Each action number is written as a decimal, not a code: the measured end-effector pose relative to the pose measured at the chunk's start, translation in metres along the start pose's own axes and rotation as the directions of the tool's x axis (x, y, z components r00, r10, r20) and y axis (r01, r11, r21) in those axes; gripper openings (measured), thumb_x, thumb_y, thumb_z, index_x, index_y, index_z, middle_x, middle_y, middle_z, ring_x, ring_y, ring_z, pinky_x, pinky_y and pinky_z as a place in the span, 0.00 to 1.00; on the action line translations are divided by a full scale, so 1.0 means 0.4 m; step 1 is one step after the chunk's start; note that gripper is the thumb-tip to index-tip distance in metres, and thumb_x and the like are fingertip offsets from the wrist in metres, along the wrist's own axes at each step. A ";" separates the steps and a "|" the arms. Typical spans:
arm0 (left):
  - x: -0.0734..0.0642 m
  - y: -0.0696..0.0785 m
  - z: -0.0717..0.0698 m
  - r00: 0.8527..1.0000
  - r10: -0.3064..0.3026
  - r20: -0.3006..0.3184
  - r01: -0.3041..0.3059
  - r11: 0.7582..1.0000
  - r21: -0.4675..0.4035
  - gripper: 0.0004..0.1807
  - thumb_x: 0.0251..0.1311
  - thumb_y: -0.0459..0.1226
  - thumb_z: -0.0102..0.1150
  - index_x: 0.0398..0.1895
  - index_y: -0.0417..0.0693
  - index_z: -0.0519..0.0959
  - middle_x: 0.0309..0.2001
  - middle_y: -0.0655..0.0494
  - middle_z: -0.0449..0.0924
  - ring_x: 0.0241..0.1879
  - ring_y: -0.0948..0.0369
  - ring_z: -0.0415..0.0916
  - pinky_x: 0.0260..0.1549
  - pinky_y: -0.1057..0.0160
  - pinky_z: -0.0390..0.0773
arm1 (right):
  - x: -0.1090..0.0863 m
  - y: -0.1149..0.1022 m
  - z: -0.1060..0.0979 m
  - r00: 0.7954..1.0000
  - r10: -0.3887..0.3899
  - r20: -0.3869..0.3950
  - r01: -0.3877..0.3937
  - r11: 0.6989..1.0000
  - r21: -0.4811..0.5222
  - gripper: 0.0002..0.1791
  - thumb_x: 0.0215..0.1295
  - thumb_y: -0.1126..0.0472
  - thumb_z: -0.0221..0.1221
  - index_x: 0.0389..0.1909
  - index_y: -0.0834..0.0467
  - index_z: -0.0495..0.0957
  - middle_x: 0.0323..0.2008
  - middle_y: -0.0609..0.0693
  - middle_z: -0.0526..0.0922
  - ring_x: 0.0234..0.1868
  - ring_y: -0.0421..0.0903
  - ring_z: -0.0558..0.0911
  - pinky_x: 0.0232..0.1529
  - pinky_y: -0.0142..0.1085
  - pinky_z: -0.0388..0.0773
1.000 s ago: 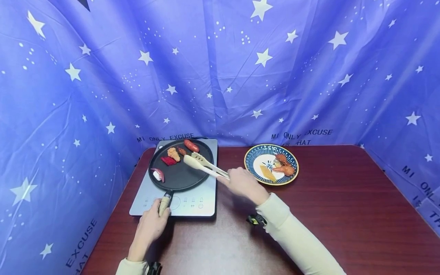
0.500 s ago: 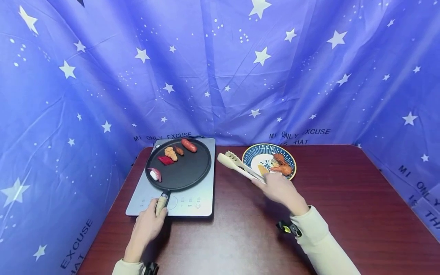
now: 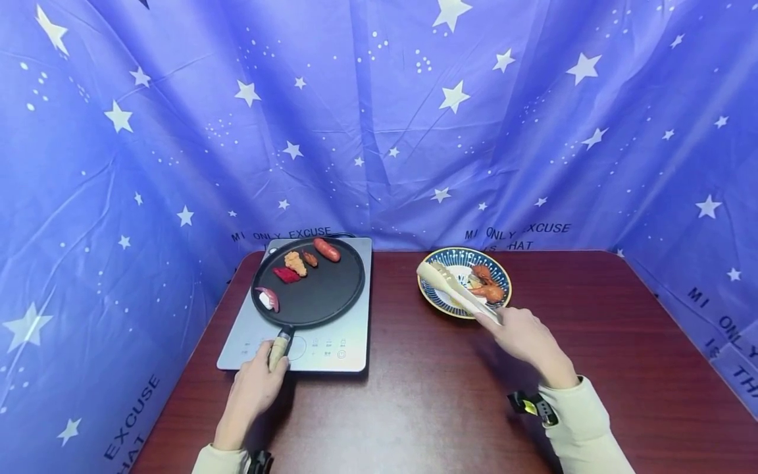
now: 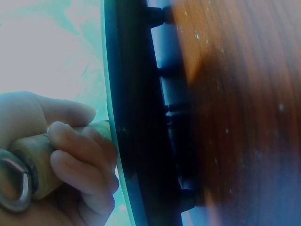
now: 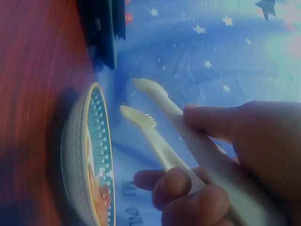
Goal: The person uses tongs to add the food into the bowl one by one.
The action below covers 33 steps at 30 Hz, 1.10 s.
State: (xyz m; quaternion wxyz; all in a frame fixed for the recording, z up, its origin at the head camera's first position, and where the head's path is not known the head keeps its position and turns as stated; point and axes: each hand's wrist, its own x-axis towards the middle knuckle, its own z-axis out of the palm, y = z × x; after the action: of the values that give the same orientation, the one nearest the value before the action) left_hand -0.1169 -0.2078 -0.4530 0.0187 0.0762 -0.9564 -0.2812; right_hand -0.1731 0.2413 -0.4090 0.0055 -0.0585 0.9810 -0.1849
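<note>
My left hand point(image 3: 258, 384) grips the wood-coloured handle point(image 3: 277, 353) of a flat black pan point(image 3: 314, 299), fingers curled round it in the left wrist view. On the pan lie a sausage point(image 3: 326, 250), a small brown piece point(image 3: 310, 259), a fried chicken piece point(image 3: 295, 263), a red piece point(image 3: 286, 274) and a pink-and-white piece point(image 3: 268, 299). My right hand point(image 3: 530, 339) holds cream tongs point(image 5: 178, 129), their tips apart with nothing between them. They hover over the left side of a blue-patterned plate point(image 3: 438, 253) bearing orange-brown pieces point(image 3: 487, 291). The tongs partly hide the plate.
Under the pan is a silver induction cooker point(image 3: 349, 342) at the left of the dark red table point(image 3: 414, 408). A purple star-print curtain point(image 3: 379, 164) closes off the back and both sides.
My right hand has carried the tongs rightward from above the pan to over the plate. The left hand stays on the pan handle, and the food on the pan stays put.
</note>
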 end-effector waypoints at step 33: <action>0.004 -0.003 0.007 1.000 -0.006 -0.005 0.006 1.000 -0.010 0.21 0.62 0.44 0.52 0.57 0.48 0.68 0.21 0.51 0.69 0.21 0.54 0.68 0.19 0.57 0.65 | -0.065 0.062 -0.090 0.974 0.137 0.181 -0.120 0.988 -0.100 0.30 0.62 0.32 0.49 0.24 0.56 0.76 0.21 0.53 0.73 0.25 0.54 0.75 0.26 0.52 0.69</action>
State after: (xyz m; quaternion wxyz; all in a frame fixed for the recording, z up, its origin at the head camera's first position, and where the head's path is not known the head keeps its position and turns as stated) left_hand -0.1184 -0.2075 -0.4559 0.0209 0.0795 -0.9547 -0.2860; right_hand -0.1515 0.2804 -0.3849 0.1070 -0.0121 0.9851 -0.1340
